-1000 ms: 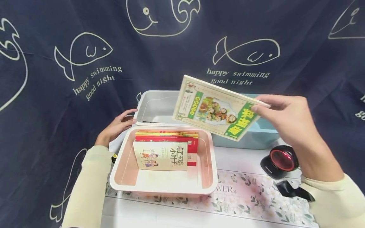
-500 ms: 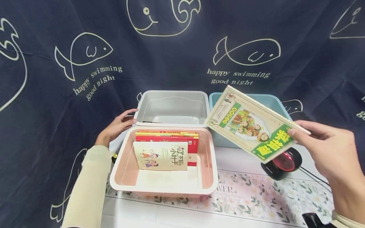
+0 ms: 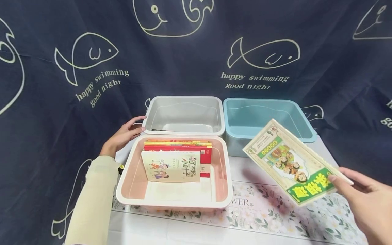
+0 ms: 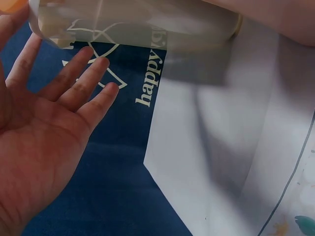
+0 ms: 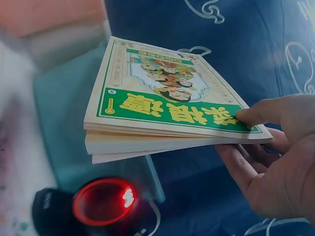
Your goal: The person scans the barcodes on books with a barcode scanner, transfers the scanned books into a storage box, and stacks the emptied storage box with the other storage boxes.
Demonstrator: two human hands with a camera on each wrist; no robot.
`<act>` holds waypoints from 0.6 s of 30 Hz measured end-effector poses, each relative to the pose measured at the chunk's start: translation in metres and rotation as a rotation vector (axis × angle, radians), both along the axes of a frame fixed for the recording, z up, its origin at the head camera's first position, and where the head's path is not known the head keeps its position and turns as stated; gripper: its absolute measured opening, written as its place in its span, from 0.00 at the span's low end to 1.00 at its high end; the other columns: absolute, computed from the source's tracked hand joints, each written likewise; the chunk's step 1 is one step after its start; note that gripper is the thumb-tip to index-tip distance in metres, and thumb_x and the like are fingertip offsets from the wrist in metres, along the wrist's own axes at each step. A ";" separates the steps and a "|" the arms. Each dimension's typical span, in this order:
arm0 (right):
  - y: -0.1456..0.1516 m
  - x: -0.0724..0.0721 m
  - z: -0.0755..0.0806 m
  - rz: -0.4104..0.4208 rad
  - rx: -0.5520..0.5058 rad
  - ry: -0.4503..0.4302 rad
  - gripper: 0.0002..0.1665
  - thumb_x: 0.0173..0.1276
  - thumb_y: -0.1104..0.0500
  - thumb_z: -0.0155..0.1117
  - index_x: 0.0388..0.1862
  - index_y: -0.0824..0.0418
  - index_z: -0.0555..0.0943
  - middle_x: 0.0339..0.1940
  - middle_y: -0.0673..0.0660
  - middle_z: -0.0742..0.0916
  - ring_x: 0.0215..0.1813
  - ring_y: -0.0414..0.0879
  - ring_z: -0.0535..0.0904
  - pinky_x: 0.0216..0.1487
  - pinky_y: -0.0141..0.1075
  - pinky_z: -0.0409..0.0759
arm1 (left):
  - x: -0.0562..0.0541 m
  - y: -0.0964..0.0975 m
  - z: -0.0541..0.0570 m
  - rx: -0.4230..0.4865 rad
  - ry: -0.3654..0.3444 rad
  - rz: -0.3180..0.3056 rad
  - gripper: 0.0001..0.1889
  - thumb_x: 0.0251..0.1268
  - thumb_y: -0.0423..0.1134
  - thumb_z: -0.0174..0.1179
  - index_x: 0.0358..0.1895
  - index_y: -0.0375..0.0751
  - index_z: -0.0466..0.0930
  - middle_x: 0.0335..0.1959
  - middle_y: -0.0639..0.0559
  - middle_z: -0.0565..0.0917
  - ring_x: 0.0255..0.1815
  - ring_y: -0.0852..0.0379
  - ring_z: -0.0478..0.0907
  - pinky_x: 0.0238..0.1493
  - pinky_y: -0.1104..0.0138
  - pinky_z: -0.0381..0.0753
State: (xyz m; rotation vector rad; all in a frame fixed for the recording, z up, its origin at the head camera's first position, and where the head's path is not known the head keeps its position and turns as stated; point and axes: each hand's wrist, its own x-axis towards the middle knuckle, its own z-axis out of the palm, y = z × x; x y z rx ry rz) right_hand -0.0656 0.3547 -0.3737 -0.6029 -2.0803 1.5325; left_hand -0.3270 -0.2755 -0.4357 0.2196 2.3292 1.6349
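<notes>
My right hand [image 3: 367, 200] holds a cream book [image 3: 289, 163] with a green title band at its near right corner, thumb on the cover and fingers beneath. In the right wrist view, its edge shows several layers; I cannot tell whether it is one book or a stack. My left hand [image 3: 122, 136] is at the left rim of the grey bin [image 3: 185, 110], its fingers loosely extended. A pink bin [image 3: 174, 203] stands in front, where a cream book [image 3: 171, 166] leans against red and yellow books [image 3: 206, 156].
A blue bin [image 3: 260, 114] stands right of the grey one. In the right wrist view, a black device [image 5: 47, 209] with a glowing red ring lies below the book. A flowered runner [image 3: 260, 211] crosses the white table. A dark fish-print cloth [image 3: 183, 64] hangs behind.
My right hand has carried the book right and down, from above the grey and blue bins to in front of the blue bin. My left hand stays at the grey bin's rim.
</notes>
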 end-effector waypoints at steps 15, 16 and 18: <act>0.014 0.042 -0.059 -0.226 0.119 -0.505 0.25 0.70 0.56 0.70 0.33 0.21 0.73 0.10 0.21 0.73 0.15 0.29 0.73 0.16 0.27 0.71 | 0.003 -0.001 -0.001 0.007 -0.006 0.000 0.36 0.77 0.45 0.61 0.82 0.56 0.55 0.78 0.37 0.67 0.62 0.62 0.75 0.81 0.42 0.60; 0.017 0.045 -0.065 -0.219 0.121 -0.527 0.24 0.70 0.55 0.70 0.32 0.21 0.74 0.11 0.22 0.73 0.15 0.29 0.74 0.17 0.27 0.72 | 0.003 -0.001 -0.001 0.006 -0.004 0.000 0.36 0.77 0.45 0.61 0.82 0.57 0.55 0.77 0.37 0.67 0.61 0.63 0.75 0.81 0.42 0.60; 0.025 0.050 -0.077 -0.206 0.122 -0.602 0.14 0.70 0.52 0.70 0.45 0.28 0.82 0.14 0.28 0.78 0.18 0.31 0.75 0.18 0.29 0.74 | 0.001 -0.001 -0.001 -0.005 0.000 -0.001 0.37 0.77 0.45 0.61 0.83 0.57 0.54 0.77 0.36 0.68 0.60 0.64 0.76 0.81 0.42 0.60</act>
